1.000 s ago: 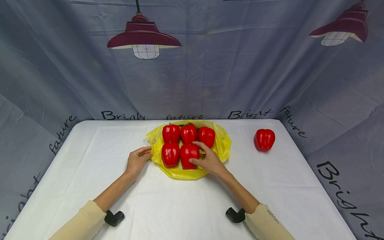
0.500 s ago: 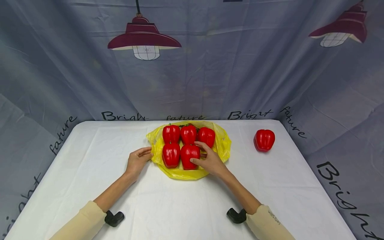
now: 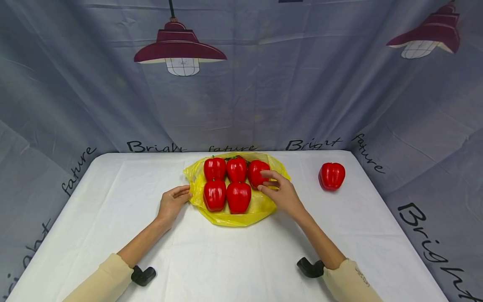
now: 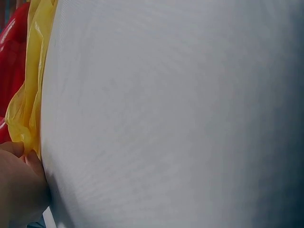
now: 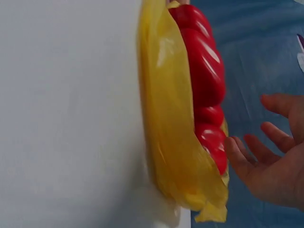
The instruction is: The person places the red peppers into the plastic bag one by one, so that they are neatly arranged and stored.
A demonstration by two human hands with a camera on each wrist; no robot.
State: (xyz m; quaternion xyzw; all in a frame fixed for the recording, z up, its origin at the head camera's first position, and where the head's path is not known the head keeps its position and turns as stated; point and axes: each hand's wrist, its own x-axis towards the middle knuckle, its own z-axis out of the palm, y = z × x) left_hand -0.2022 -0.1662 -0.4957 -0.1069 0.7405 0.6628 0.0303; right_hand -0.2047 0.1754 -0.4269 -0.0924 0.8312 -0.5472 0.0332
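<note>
A yellow plastic bag lies spread on the table, with several red bell peppers set in two rows on it. My left hand pinches the bag's left edge between thumb and fingers; the left wrist view shows the gathered yellow film there. Over the right side of the bag is my right hand, fingers apart and loosely bent, beside the back-right pepper. In the right wrist view that hand holds nothing, and a gap shows between thumb and fingers.
One more red bell pepper lies apart at the right of the white table. Something dark green and red shows behind the back row of peppers, mostly hidden. A grey printed curtain hangs behind and at both sides.
My right hand has let go of the front-right pepper and moved up and to the right, off it. That pepper stays in the front row. My left hand has not moved.
</note>
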